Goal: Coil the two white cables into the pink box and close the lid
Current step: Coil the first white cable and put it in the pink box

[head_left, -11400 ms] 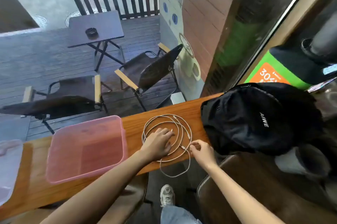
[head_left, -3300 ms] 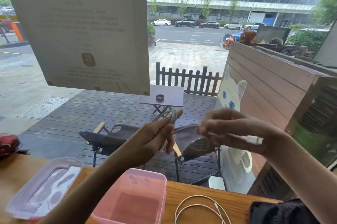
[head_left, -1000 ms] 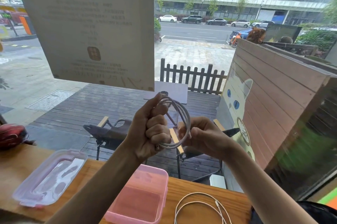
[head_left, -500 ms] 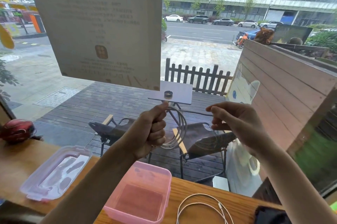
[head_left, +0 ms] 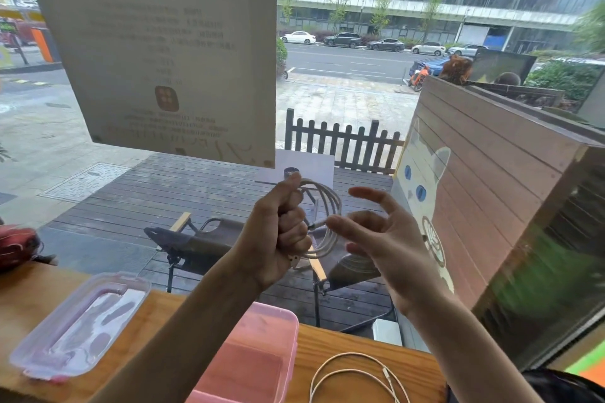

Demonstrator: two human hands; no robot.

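Left hand point(head_left: 278, 235): fist clamped on the coil point(head_left: 324, 216), raised above the box point(head_left: 248, 360).
Right hand point(head_left: 383, 238): fingers spread, just right of the coil; one fingertip may touch a cable end, blurred.
Second cable point(head_left: 357, 376): loose loops on the counter point(head_left: 327, 343), below the right hand, beside the box.
Lid point(head_left: 75, 327): off, flat, lower left of the left hand.
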